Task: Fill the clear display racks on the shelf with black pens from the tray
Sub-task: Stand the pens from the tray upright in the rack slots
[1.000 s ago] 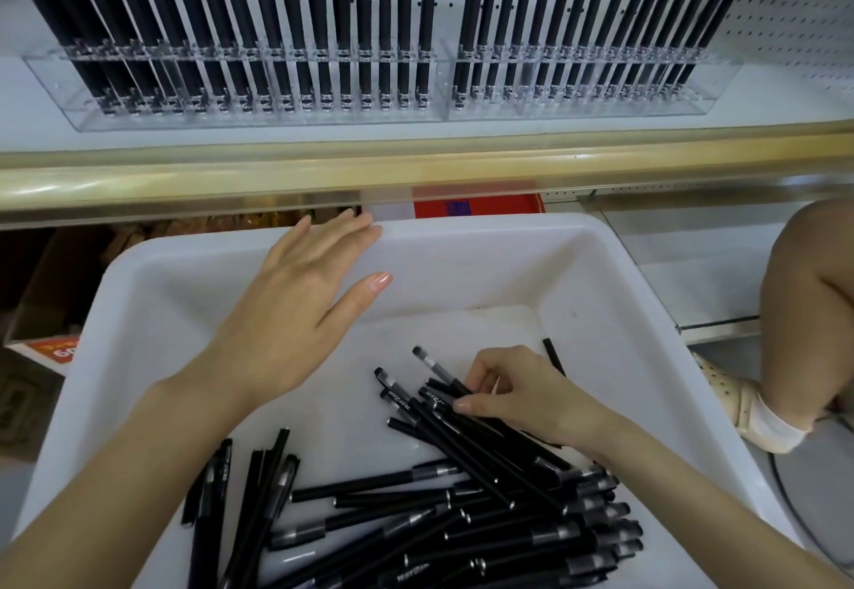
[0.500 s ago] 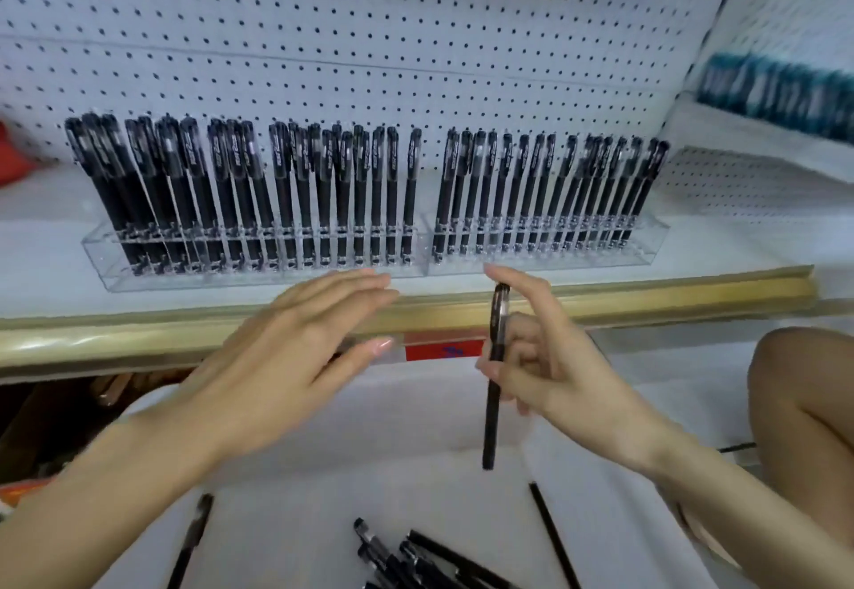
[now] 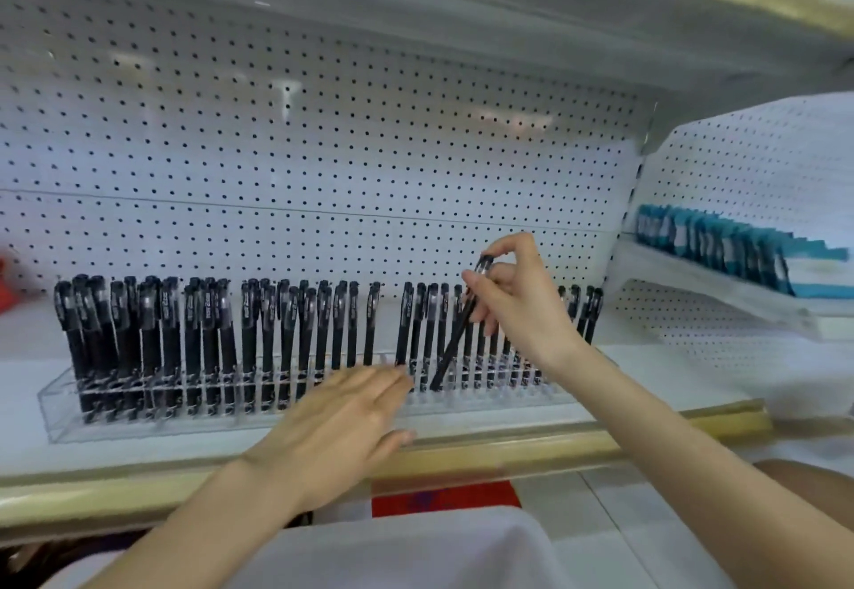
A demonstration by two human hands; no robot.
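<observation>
Two clear display racks stand side by side on the white shelf, the left rack (image 3: 64,408) and the right rack (image 3: 545,396), both holding several upright black pens (image 3: 249,339). My right hand (image 3: 522,311) pinches one black pen (image 3: 455,339) near its cap; the pen leans with its lower tip down in the front row of the right rack. My left hand (image 3: 337,431) is flat with straight fingers, its fingertips against the front of the racks where they meet. Only the far rim of the white tray (image 3: 416,537) shows at the bottom; its pens are out of view.
A gold-coloured shelf edge (image 3: 554,445) runs below the racks. White pegboard (image 3: 323,163) backs the shelf, with another shelf overhead. A side shelf at right holds teal packets (image 3: 721,255). A red label (image 3: 443,498) sits under the shelf edge. A bare knee (image 3: 813,473) shows at right.
My right hand took a pen out of the tray and carried it up to the right rack. My left hand rose from the tray rim to the rack front. The view tilted up.
</observation>
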